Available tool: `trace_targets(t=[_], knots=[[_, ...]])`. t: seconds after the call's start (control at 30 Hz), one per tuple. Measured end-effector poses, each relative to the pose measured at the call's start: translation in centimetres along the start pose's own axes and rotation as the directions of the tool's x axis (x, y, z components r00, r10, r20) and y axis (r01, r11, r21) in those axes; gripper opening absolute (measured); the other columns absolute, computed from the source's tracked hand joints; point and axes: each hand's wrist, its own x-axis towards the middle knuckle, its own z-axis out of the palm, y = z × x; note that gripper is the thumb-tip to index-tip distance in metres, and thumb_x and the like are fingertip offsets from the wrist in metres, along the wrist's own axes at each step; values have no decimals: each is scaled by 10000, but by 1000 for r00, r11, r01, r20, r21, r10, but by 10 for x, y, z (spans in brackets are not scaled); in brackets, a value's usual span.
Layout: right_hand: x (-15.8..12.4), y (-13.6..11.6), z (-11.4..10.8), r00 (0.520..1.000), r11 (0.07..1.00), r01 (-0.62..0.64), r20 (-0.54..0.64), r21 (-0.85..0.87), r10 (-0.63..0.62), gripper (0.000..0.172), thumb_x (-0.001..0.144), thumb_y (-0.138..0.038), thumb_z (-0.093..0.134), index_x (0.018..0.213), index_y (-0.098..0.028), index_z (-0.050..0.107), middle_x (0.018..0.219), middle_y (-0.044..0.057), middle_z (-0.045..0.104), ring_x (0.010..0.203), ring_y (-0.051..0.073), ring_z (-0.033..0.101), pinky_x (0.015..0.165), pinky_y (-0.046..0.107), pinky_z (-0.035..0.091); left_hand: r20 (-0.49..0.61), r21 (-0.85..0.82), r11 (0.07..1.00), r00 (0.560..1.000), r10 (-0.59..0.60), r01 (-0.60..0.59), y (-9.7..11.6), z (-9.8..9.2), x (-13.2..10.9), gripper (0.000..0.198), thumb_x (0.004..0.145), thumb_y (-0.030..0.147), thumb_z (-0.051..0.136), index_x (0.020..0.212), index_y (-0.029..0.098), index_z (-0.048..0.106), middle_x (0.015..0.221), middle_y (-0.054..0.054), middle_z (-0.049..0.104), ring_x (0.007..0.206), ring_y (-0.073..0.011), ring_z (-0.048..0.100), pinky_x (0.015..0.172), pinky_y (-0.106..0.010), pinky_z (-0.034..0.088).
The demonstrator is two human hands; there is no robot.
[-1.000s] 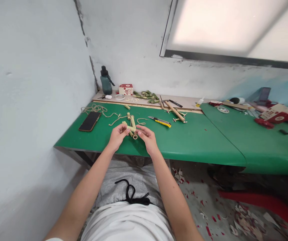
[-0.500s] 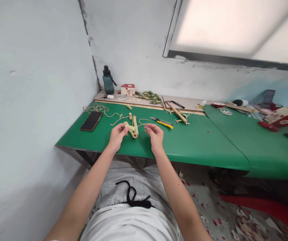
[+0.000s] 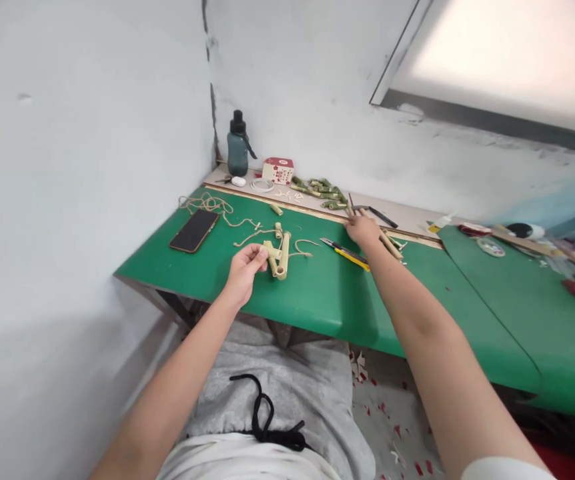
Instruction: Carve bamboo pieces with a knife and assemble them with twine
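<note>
My left hand (image 3: 247, 272) is closed with thumb and finger on a pale bamboo piece (image 3: 272, 251). That piece is part of, or lies against, a small bamboo tube assembly (image 3: 283, 259) on the green table. Twine (image 3: 301, 249) trails from the assembly's right side. My right hand (image 3: 362, 231) reaches to the table's back edge, over the hammer (image 3: 391, 247) and a thin brown stick (image 3: 351, 200). Its fingers point down and are mostly hidden, so I cannot tell whether they grip anything. A yellow utility knife (image 3: 351, 257) lies left of my right forearm.
At left lie a phone (image 3: 194, 231) and a loose coil of twine (image 3: 207, 202). Along the back ledge stand a water bottle (image 3: 238, 148), a red-and-white box (image 3: 278, 171), green bamboo pieces (image 3: 325, 190) and a glue bottle (image 3: 440, 223). A window frame (image 3: 402, 50) is above right.
My right hand has left the twine beside the bamboo assembly and moved right and away to the hammer by the back ledge. My left hand keeps its hold. The view has turned slightly.
</note>
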Motion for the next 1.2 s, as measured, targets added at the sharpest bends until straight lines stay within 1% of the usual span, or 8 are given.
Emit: trace_targets(t=[0.2,0.4,0.67,0.9,0.97,1.03,1.13,1.2], knots=[[-3,-4,3,996,996,-84,-36,19,85,414,1036,-238,477,1271,-89,784,1258,248,768,1198,333,704,1006,410,520,1,-56,997,999,-48,48,2,2,0,517,676,553,983,848,162,693,736,15,613,625,-79,488,583,-230,374],[4,-7,-7,998,994,-37,-50,100,42,386,1006,-248,593,1346,-169,759,1297,213,773,1235,336,696,977,387,508,6,-6,1000,1000,-22,22,3,5,0,521,682,578,969,815,159,691,695,16,592,605,-84,481,571,-232,370],[0,-12,-5,982,966,-77,-148,247,116,408,938,-67,514,1273,-104,744,1205,244,770,1161,327,686,925,367,466,14,64,998,1000,-5,4,3,6,-2,500,705,570,966,797,169,681,711,20,566,625,-88,472,602,-236,390],[-34,-1,-34,920,901,3,-354,433,167,407,1064,-311,389,1267,-118,685,1189,193,765,1057,282,691,910,371,503,-15,31,999,1000,-25,26,5,6,-2,517,684,570,979,844,174,687,719,25,582,627,-87,483,600,-233,391],[-59,-6,-46,876,811,81,-429,579,219,381,1043,-367,430,1184,-135,697,1055,153,765,924,256,681,849,365,516,-23,20,999,999,-29,30,5,5,-1,513,683,563,983,846,173,690,706,26,581,624,-85,480,592,-229,389],[-97,-19,-55,838,620,234,-479,748,261,353,1006,-455,510,1072,-170,706,886,85,722,773,224,624,741,349,504,-27,9,999,999,-34,34,5,4,-1,512,684,555,985,846,171,689,699,28,579,623,-81,480,585,-221,388],[-168,-52,-58,869,334,361,-444,871,217,333,955,-554,647,966,-229,721,751,10,635,686,194,568,659,325,476,-27,-7,999,999,-37,37,6,3,-1,527,677,556,988,854,169,678,717,29,585,632,-73,496,592,-208,402],[-213,-77,-52,891,225,359,-404,906,207,307,941,-563,706,942,-259,745,744,5,635,676,194,572,641,330,472,-25,-13,999,999,-36,35,7,2,-1,537,674,559,987,863,170,669,731,31,589,635,-69,504,602,-204,417]])
